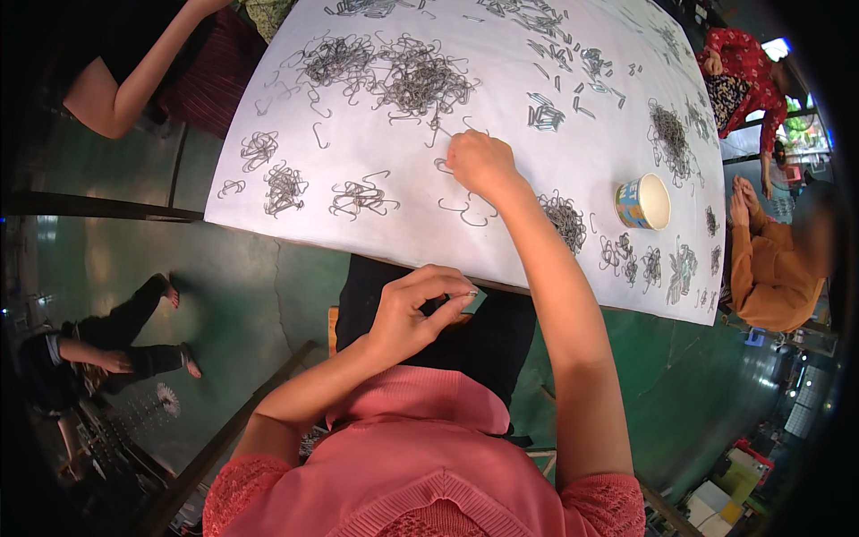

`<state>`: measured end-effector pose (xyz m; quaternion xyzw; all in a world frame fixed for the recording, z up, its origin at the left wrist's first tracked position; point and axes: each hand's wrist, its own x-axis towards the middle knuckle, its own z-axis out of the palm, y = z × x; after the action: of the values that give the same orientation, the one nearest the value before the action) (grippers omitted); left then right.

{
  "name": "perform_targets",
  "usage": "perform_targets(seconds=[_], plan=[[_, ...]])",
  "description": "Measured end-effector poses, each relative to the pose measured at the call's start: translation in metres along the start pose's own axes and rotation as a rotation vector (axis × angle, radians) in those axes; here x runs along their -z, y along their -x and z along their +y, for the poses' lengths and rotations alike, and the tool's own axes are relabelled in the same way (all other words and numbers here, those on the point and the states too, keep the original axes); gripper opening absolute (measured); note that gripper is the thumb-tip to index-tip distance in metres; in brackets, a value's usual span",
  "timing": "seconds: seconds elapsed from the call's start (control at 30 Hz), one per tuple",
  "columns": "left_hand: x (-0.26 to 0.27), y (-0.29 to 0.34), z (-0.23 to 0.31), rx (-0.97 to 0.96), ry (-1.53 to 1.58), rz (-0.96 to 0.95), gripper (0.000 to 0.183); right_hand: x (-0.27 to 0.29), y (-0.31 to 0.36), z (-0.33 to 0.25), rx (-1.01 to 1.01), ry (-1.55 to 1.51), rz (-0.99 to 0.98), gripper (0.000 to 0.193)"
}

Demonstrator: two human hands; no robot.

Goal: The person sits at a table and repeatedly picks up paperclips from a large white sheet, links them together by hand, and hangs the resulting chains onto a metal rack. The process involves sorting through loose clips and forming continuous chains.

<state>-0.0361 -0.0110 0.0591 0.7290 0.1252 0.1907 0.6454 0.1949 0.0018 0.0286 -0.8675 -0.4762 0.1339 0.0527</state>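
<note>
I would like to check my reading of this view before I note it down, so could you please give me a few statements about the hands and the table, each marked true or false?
1. The right hand is over the table. True.
2. The left hand lies flat among the hooks. False: it is off the table, in front of the near edge, with its fingers curled.
3. The hooks lie in several separate piles. True.
4. The cup is to the left of the right hand. False: it is to its right.
5. The table's surface is black. False: it is white.
6. The person's top is pink. True.
</note>
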Motion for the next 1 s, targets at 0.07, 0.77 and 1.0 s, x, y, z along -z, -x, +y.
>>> perform_targets(seconds=[0.07, 0.77, 1.0], plan=[[0.0, 0.001, -0.002, 0.015, 0.014, -0.006, 0.011, 0.009, 0.003, 0.005, -0.004, -0.031, 0.059, 0.015], [-0.018, 0.001, -0.004, -0.019, -0.057, -0.006, 0.013, 0.026, 0.155, 0.011, -0.192, -1.774, -0.062, 0.013], [-0.03, -0.005, -0.003, -0.024, -0.077, 0.007, 0.023, 0.017, 0.223, -0.025, -0.361, -1.917, 0.3, 0.008]])
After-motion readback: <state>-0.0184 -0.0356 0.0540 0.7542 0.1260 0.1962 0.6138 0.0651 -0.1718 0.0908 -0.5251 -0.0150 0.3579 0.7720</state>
